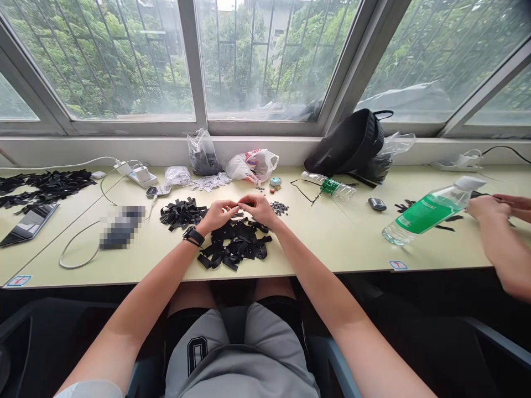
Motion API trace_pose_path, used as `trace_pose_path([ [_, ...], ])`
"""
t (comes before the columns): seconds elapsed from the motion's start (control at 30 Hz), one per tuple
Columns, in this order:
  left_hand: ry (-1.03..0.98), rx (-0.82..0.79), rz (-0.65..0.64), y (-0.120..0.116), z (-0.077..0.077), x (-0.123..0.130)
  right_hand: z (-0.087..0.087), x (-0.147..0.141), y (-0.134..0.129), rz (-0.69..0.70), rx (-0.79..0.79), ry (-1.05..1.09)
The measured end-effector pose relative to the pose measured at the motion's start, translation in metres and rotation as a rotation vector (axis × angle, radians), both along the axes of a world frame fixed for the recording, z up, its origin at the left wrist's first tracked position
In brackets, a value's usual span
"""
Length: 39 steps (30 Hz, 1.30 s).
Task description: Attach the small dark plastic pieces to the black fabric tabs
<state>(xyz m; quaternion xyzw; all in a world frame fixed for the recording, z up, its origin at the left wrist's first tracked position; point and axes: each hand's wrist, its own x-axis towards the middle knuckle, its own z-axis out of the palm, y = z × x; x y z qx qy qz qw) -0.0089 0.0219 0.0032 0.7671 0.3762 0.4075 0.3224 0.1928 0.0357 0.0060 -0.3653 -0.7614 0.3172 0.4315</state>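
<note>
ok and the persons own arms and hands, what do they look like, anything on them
The left hand and right hand are bare, as are the left forearm and right forearm. A black strap watch sits on the left wrist, beside a thin dark band. A pale sleeve edge shows low in view by the left arm.

Single head-worn view, forward and down over the lap (236, 354) onto the near desk (332, 243), window (112, 61) beyond.

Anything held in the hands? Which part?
Can't be told: the left hand and right hand meet at the fingers above the black strips; anything held there is too small to see.
</note>
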Motion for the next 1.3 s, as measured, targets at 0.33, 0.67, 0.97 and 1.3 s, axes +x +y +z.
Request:
trace_pose_path([
  [0.33, 0.034, 0.051, 0.064, 0.002, -0.004, -0.001, 0.001, -0.006, -0.016, -0.251, 0.404, -0.357],
  [0.67, 0.12, 0.125, 0.066, -0.005, -0.003, 0.003, -0.006, -0.007, -0.017, -0.208, 0.396, -0.632],
  [0.97, 0.182, 0.147, 0.059, -0.005, -0.006, 0.002, 0.0, -0.014, -0.025, -0.209, 0.38, -0.871],
  [1.3, 0.173, 0.125, 0.073, -0.005, -0.005, 0.002, 0.006, -0.021, -0.031, -0.185, 0.352, -0.991],
])
